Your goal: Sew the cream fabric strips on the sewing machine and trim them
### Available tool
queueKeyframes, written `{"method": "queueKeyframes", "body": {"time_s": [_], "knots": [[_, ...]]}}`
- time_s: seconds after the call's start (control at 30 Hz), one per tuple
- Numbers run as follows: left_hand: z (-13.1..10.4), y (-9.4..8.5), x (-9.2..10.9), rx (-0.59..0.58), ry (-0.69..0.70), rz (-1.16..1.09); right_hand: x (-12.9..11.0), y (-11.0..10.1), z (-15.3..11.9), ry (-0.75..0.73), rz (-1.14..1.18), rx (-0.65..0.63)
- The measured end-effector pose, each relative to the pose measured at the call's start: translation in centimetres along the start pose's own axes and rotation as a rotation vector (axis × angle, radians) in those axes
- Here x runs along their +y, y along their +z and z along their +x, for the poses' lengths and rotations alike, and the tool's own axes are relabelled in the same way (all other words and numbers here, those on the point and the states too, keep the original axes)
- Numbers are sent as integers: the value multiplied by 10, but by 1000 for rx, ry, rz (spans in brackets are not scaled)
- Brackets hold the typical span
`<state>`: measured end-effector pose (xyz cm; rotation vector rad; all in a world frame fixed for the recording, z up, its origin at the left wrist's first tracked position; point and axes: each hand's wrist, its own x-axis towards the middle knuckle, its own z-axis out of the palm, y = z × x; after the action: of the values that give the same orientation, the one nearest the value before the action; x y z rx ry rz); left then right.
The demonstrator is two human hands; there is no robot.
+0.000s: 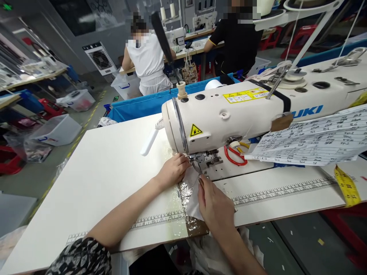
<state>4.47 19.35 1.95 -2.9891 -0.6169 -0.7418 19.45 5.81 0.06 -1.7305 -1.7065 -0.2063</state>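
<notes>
Under the head of a white sewing machine [212,114], my left hand [174,170] is closed beside the needle area, its fingertips at the upper edge of a white cloth [192,204]. My right hand [216,206] is closed around a thin metal tool [200,176], which points up toward the presser foot. Its two narrow prongs could be tweezers or thread snips; I cannot tell which. The cloth lies between both hands, over a shiny taped strip [186,191] of the table. My left fingertips are partly hidden at the needle.
Red-handled scissors [235,156] lie behind the needle area. Written sheets [309,137] hang at the right, near a yellow measuring tape [346,187]. Rulers are printed along the white table [114,152]. A blue cloth bin [137,107] stands behind; two people sit beyond it.
</notes>
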Motion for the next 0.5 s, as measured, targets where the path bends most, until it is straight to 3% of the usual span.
{"method": "queueKeyframes", "body": {"time_s": [0.1,0.27,0.37,0.5], "knots": [[-1,-7,6,-108,-36,20,1,-22,-25,38,175,-47],[-8,-4,22,-168,-77,146,4,-57,-85,268,560,-365],[-10,1,34,-176,-150,208,5,-64,-107,302,580,-432],[-8,0,48,-219,-210,205,8,-68,-113,277,518,-437]]}}
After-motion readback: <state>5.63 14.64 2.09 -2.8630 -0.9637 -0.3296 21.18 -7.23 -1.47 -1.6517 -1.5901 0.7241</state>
